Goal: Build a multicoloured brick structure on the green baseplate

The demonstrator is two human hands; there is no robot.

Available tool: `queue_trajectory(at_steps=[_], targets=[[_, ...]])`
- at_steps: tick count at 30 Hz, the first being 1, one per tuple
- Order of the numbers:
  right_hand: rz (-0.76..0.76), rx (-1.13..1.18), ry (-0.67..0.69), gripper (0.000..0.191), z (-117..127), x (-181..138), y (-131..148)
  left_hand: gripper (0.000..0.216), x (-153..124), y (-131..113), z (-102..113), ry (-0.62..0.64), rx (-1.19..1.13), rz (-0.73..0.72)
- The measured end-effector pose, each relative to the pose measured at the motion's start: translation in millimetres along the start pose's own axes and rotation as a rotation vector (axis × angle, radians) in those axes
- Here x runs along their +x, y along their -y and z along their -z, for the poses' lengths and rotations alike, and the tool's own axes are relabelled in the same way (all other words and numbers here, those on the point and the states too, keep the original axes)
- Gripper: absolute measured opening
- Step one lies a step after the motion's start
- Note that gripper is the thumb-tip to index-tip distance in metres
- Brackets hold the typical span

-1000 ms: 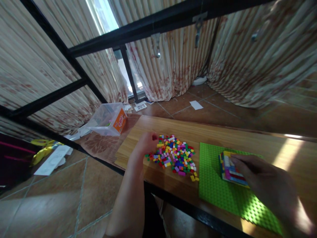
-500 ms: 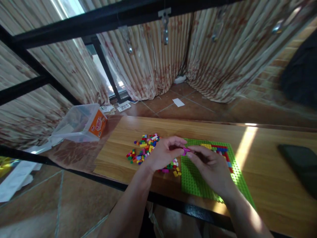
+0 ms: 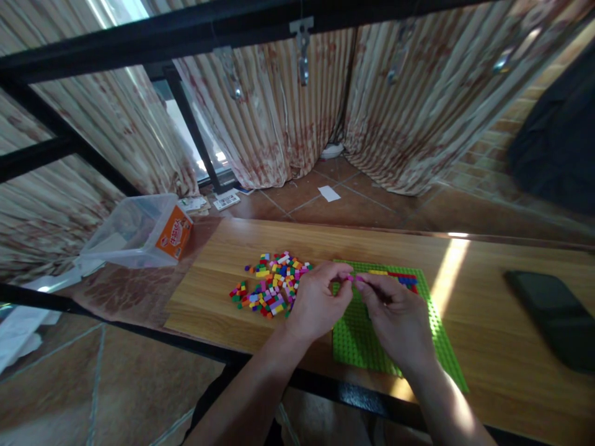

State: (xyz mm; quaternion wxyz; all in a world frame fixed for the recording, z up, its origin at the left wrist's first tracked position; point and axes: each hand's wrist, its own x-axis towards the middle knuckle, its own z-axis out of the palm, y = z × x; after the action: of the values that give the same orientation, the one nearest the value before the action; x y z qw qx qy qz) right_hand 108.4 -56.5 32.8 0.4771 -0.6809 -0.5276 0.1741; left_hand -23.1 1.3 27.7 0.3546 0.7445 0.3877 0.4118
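My left hand (image 3: 320,298) and my right hand (image 3: 395,313) meet over the green baseplate (image 3: 357,337), fingertips pinched together on a small pink brick (image 3: 354,279). A pile of small coloured bricks (image 3: 272,286) lies on the wooden table just left of my left hand. Behind my right hand, a flat block of red, blue and yellow bricks (image 3: 400,277) sits on the far part of the baseplate, mostly hidden.
A clear plastic tub with an orange label (image 3: 139,232) stands at the table's far left. A dark phone (image 3: 553,316) lies on the table at the right. Black metal bars (image 3: 186,31) cross overhead; curtains hang behind, tiled floor below.
A second ago my left hand was at the brick pile and my right on the brick block. Both hands have come together over the baseplate, pinching the pink brick. The view shifted right.
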Motion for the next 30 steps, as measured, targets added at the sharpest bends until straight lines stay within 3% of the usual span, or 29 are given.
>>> queue_trajectory(at_steps=[12,20,30], targets=[[0.037,-0.276,-0.004,0.027,48,20,-35,0.018,2,14,2,0.038,0.118,0.034],[0.072,-0.33,0.082,0.025,39,17,-38,0.016,1,18,-4,0.105,0.111,0.02],[0.099,-0.397,0.042,0.026,28,19,-32,0.016,0,15,-6,0.165,0.12,0.02]])
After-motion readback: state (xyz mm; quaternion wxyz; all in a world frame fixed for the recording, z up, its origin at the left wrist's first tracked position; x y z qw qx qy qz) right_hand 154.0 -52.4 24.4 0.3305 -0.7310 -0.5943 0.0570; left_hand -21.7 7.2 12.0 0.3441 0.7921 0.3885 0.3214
